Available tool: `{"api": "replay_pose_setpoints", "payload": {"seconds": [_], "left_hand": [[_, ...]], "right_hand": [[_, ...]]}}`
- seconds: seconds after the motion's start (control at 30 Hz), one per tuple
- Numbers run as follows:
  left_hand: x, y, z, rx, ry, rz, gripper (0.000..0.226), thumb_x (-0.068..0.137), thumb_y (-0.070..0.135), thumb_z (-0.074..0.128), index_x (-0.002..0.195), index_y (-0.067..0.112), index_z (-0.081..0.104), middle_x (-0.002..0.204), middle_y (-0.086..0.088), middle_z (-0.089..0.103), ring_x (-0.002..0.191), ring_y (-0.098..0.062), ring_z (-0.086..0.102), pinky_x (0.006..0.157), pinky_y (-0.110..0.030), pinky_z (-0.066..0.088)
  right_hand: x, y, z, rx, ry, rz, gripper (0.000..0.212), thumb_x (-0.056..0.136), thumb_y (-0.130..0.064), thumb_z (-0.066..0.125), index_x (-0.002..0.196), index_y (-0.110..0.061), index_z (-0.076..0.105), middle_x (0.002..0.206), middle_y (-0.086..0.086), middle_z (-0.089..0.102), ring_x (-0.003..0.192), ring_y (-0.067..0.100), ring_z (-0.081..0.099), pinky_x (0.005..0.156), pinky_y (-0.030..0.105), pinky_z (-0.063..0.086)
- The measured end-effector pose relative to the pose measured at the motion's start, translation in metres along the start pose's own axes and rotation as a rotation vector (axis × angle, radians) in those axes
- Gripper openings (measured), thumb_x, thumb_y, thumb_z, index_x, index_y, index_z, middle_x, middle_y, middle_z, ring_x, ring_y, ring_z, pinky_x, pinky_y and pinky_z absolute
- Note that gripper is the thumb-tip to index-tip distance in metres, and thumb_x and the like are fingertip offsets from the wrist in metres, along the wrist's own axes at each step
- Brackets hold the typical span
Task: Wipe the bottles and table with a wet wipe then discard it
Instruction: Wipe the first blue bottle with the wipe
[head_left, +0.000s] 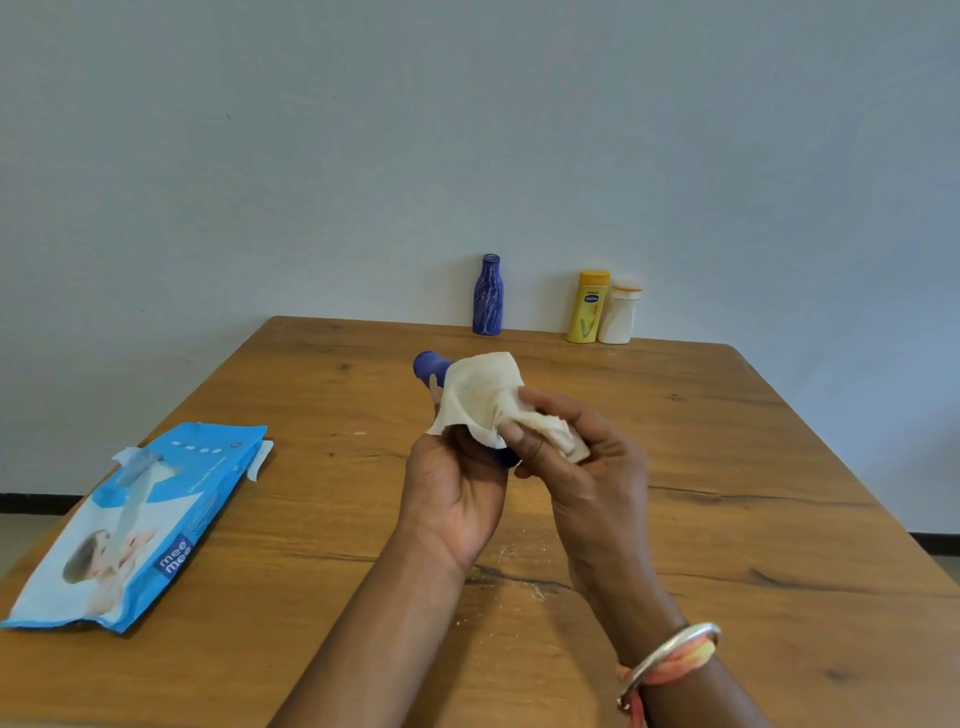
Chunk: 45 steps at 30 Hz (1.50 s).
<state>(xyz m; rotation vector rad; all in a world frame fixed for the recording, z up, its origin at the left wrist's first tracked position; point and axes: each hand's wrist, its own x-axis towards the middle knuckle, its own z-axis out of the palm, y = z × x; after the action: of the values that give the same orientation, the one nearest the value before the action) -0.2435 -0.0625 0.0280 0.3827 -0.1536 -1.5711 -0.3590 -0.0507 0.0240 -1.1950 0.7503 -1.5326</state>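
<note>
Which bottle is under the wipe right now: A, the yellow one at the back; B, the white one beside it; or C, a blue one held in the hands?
C: the left hand grips a blue bottle while the right hand holds the wet wipe over it; the yellow bottle and white bottle stand untouched at the back.

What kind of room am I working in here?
Likely a plain room at home: a wooden table against a bare wall, a yellow lotion bottle at the back, a baby-wipes pack on it.
</note>
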Motion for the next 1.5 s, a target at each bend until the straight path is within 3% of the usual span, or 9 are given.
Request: {"api": "replay_pose_setpoints", "payload": {"seconds": [0.23,0.33,0.47,0.8,0.9,1.07,1.13,1.23,1.5], "left_hand": [[0.0,0.004,0.016,0.009,0.005,0.044,0.03,0.092,0.031,0.062,0.103,0.008,0.078,0.102,-0.018,0.072,0.101,-0.028,0.068,0.079,-0.046,0.062],[-0.008,-0.004,0.016,0.183,0.039,0.025,0.056,0.108,0.039,0.041,0.076,0.021,0.083,0.084,-0.011,0.07,0.075,-0.022,0.068,0.058,-0.034,0.057],[-0.01,-0.001,0.023,0.123,0.029,0.038,0.039,0.109,0.037,0.041,0.096,0.02,0.074,0.086,-0.014,0.074,0.078,-0.027,0.069,0.073,-0.038,0.056],[0.005,0.022,0.015,-0.169,0.005,0.072,0.027,0.109,0.026,0.047,0.123,0.007,0.06,0.091,-0.014,0.068,0.076,-0.021,0.074,0.114,-0.051,0.042],[0.011,0.015,0.007,-0.231,-0.035,-0.023,0.039,0.106,0.032,0.052,0.14,0.013,0.052,0.094,-0.011,0.068,0.079,-0.021,0.075,0.116,-0.047,0.04],[0.003,-0.008,0.0,-0.116,-0.165,-0.251,0.043,0.107,0.041,0.046,0.106,0.005,0.069,0.082,-0.012,0.071,0.076,-0.027,0.076,0.079,-0.049,0.064],[0.002,-0.006,-0.004,-0.119,-0.214,-0.274,0.047,0.104,0.039,0.051,0.1,-0.002,0.074,0.084,-0.014,0.072,0.079,-0.028,0.076,0.089,-0.043,0.06],[0.001,0.004,0.0,0.038,-0.186,-0.069,0.041,0.109,0.039,0.041,0.108,0.012,0.072,0.086,-0.001,0.066,0.08,-0.015,0.07,0.111,-0.036,0.039],[0.003,0.007,-0.008,0.362,-0.275,-0.019,0.04,0.11,0.033,0.028,0.124,0.014,0.06,0.09,-0.005,0.063,0.085,-0.018,0.064,0.092,-0.036,0.055]], "right_hand": [[-0.009,0.007,-0.001,0.128,-0.073,0.139,0.041,0.072,-0.01,0.08,0.113,-0.008,0.077,0.107,0.014,0.078,0.086,0.019,0.07,0.068,0.026,0.058],[-0.002,0.0,0.001,0.109,-0.053,0.13,0.042,0.064,-0.015,0.085,0.104,-0.008,0.079,0.096,0.01,0.078,0.077,0.015,0.069,0.061,0.024,0.054],[0.001,0.003,-0.001,0.129,-0.066,0.082,0.037,0.069,-0.013,0.086,0.101,0.004,0.077,0.089,0.031,0.068,0.068,0.022,0.056,0.054,0.026,0.046],[-0.018,-0.023,-0.04,0.174,0.031,0.017,0.022,0.072,-0.022,0.084,0.087,-0.009,0.075,0.087,0.008,0.074,0.087,0.027,0.072,0.073,0.037,0.06],[-0.022,-0.031,-0.028,-0.143,-0.035,-0.116,0.013,0.079,-0.017,0.086,0.08,-0.014,0.073,0.077,0.0,0.071,0.07,0.013,0.066,0.06,0.026,0.052],[-0.016,-0.013,0.0,-0.127,-0.041,-0.237,0.013,0.08,0.007,0.079,0.079,-0.006,0.078,0.082,0.009,0.07,0.074,0.011,0.065,0.064,0.024,0.05],[-0.014,-0.005,0.0,-0.133,-0.045,-0.293,0.011,0.076,0.007,0.079,0.083,-0.002,0.079,0.094,0.011,0.067,0.088,0.013,0.067,0.073,0.028,0.054],[-0.024,-0.001,0.002,-0.034,-0.045,-0.163,0.016,0.076,0.003,0.083,0.091,-0.001,0.08,0.112,0.01,0.07,0.107,0.021,0.07,0.085,0.036,0.058],[-0.039,-0.013,0.013,0.16,0.078,0.191,0.031,0.065,-0.022,0.092,0.088,-0.008,0.077,0.085,0.016,0.077,0.077,0.025,0.072,0.063,0.03,0.057]]}}
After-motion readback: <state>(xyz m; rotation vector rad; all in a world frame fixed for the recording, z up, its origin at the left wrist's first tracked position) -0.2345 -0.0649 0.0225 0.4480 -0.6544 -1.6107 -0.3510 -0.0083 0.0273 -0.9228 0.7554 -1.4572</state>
